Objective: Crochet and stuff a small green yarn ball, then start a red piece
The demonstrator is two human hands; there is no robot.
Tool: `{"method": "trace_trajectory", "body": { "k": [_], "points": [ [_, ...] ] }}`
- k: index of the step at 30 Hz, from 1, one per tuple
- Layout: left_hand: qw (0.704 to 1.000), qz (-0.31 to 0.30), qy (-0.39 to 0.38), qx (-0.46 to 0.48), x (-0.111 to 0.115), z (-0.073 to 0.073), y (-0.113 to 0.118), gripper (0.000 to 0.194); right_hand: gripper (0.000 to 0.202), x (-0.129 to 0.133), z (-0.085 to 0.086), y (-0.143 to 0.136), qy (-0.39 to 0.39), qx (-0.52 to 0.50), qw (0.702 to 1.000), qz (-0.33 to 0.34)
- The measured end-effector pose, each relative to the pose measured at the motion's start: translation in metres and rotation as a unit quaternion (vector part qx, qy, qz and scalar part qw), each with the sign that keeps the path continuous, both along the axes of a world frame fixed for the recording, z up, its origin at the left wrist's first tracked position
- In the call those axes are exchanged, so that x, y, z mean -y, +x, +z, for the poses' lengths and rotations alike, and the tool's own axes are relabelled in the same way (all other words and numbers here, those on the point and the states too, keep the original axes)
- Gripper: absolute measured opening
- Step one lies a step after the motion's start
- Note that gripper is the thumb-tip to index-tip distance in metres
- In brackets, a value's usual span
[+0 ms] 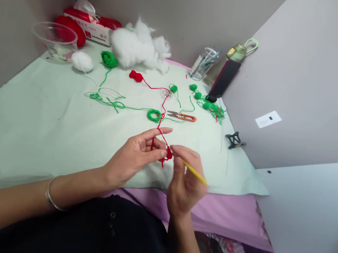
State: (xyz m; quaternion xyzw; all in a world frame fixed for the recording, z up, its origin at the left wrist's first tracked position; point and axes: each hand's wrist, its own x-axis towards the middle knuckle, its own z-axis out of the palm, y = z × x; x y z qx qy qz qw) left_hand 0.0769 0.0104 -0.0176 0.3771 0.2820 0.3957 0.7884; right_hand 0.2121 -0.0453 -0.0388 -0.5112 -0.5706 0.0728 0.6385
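Note:
My left hand (140,152) pinches a small red crochet piece (169,153) between thumb and fingers. Over its raised index finger runs red yarn (164,100), which leads back across the table to a small red ball (136,76). My right hand (187,179) grips a crochet hook with a yellow handle (195,172), its tip at the red piece; the tip itself is hidden by fingers. Just beyond the hands lie a coil of green yarn (154,115) and thread snips with orange handles (186,117).
White stuffing (139,47) is heaped at the back beside a tissue box (91,25). A clear tub (55,41), white yarn ball (82,61) and green yarn (109,59) stand left. At right are a pen cup (203,64), a phone (226,78), green balls (197,95) and a black clip (234,140).

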Motion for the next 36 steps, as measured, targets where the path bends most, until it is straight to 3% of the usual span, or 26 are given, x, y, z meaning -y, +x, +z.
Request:
{"method": "trace_trajectory", "body": {
  "k": [3, 6, 9, 12, 16, 19, 22, 24, 27, 31, 33, 36],
  "points": [
    [1.000, -0.024, -0.012, 0.002, 0.002, -0.001, 0.001, 0.062, 0.033, 0.001, -0.004, -0.003, 0.046, 0.065, 0.997, -0.016],
    [0.996, -0.062, -0.067, 0.007, 0.000, 0.004, -0.002, 0.050, 0.024, 0.000, 0.000, 0.001, 0.019, -0.072, 0.997, 0.035],
    [0.991, -0.095, -0.096, 0.011, -0.005, 0.008, -0.007, 0.040, 0.019, -0.003, 0.007, 0.008, -0.036, -0.210, 0.971, 0.111],
    [0.991, -0.104, -0.077, 0.019, -0.008, 0.010, -0.011, 0.039, 0.020, -0.002, 0.011, 0.011, -0.057, -0.244, 0.956, 0.153],
    [0.995, -0.091, -0.039, 0.012, -0.005, 0.007, -0.013, 0.042, 0.021, 0.003, 0.010, 0.007, -0.040, -0.173, 0.978, 0.107],
    [0.998, -0.051, 0.024, -0.019, 0.000, 0.005, -0.010, 0.053, 0.021, 0.004, 0.004, 0.004, -0.004, 0.021, 1.000, 0.007],
    [0.999, -0.021, 0.046, -0.022, 0.004, 0.003, -0.004, 0.060, 0.029, 0.002, -0.001, 0.002, 0.054, 0.186, 0.979, -0.066],
    [0.999, -0.041, 0.017, -0.009, 0.004, 0.004, -0.002, 0.054, 0.031, 0.000, -0.002, 0.002, 0.073, 0.145, 0.985, -0.062],
    [0.995, -0.082, -0.053, 0.005, -0.001, 0.007, -0.005, 0.038, 0.022, -0.003, 0.003, 0.003, 0.046, -0.037, 0.998, 0.012],
    [0.992, -0.103, -0.076, 0.011, -0.006, 0.012, -0.011, 0.033, 0.021, -0.001, 0.012, 0.007, -0.027, -0.184, 0.977, 0.100],
    [0.994, -0.092, -0.065, 0.010, -0.005, 0.012, -0.012, 0.034, 0.023, 0.002, 0.012, 0.008, -0.025, -0.153, 0.984, 0.084],
    [0.997, -0.068, -0.048, -0.001, -0.002, 0.011, -0.010, 0.042, 0.026, 0.007, 0.005, 0.006, 0.022, 0.038, 0.999, 0.032]
  ]
}}
